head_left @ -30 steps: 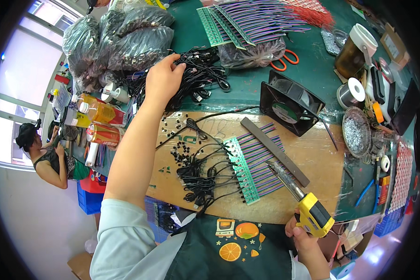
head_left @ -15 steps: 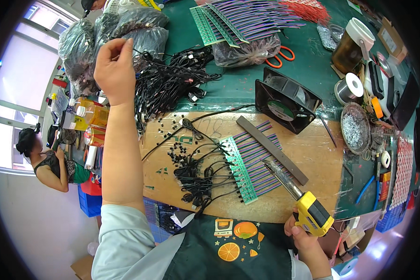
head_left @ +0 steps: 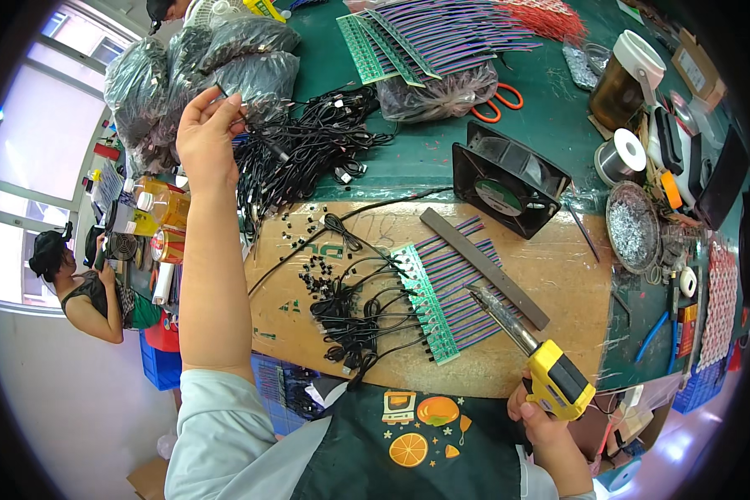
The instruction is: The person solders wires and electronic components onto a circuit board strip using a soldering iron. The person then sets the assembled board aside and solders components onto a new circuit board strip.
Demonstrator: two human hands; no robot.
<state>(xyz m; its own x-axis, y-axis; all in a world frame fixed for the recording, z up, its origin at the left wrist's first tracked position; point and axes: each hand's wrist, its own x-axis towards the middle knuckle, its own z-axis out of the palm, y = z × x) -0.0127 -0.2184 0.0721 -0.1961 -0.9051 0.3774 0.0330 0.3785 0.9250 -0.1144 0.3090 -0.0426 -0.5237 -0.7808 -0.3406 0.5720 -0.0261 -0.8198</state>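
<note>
My left hand [head_left: 208,137] is raised at the far left, its fingers pinched on a thin black cable beside a heap of black cables [head_left: 308,146]. In my right hand [head_left: 542,421], low at the front right, is a yellow and black soldering gun [head_left: 561,382]. Its metal tip points up and left over a green circuit board strip [head_left: 429,304]. Black cables [head_left: 350,317] run to the strip's left edge, and purple and green wires [head_left: 467,279] extend from its right. A grey-brown bar [head_left: 487,268] lies across those wires.
A black fan [head_left: 508,179] stands behind the cardboard sheet [head_left: 558,283]. On the right are a solder spool [head_left: 622,157], a metal dish [head_left: 633,227] and a brown jug [head_left: 621,87]. Orange-handled scissors [head_left: 498,103] lie beside a bagged bundle. Plastic bags [head_left: 200,67] sit back left. Another person [head_left: 83,283] works at left.
My left hand has turned and shifted slightly right and down; a black cable end now shows above its fingers. The right hand and soldering gun have barely moved.
</note>
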